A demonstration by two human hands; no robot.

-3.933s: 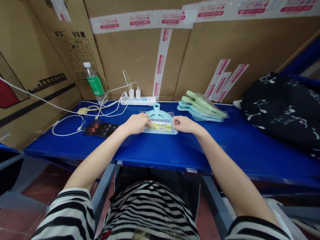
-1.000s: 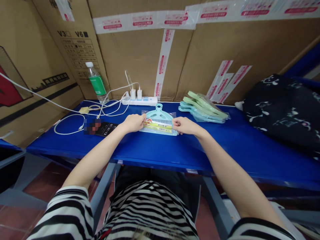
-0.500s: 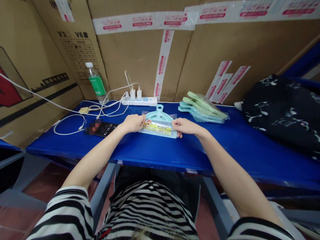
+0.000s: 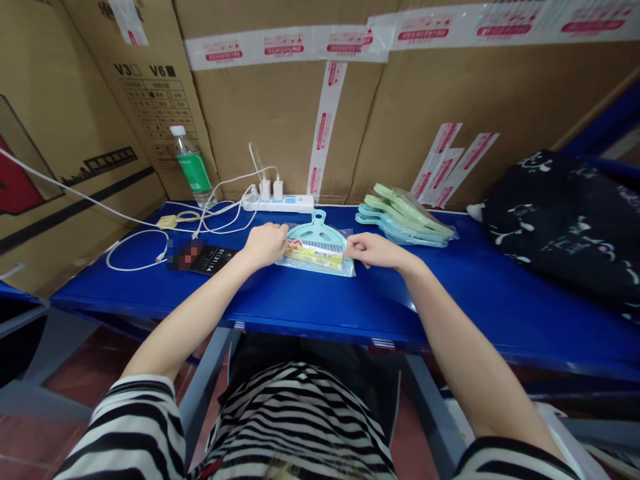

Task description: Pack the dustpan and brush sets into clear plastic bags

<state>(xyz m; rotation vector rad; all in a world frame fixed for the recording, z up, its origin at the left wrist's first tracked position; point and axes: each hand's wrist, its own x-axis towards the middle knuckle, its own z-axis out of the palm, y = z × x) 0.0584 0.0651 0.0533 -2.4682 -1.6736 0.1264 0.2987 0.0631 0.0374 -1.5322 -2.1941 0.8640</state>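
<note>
A light blue dustpan and brush set in a clear plastic bag with a yellow label lies flat on the table, its looped handle pointing away from me. My left hand is closed at the left edge of the bag, thumb hidden under the fingers. At the opposite edge, my right hand pinches the bag's side between thumb and curled fingers. To the right rear rests a pile of similar bagged sets, green on top of blue.
The blue table backs onto a cardboard wall. Along the back stand a water bottle and a power strip with white cables. A phone with a timer lies left; a black patterned bag fills the right end.
My right fingers have drawn up and curled more at the bag's right edge. My left hand has shifted slightly left and its fingers have moved. The set stays nearly in place.
</note>
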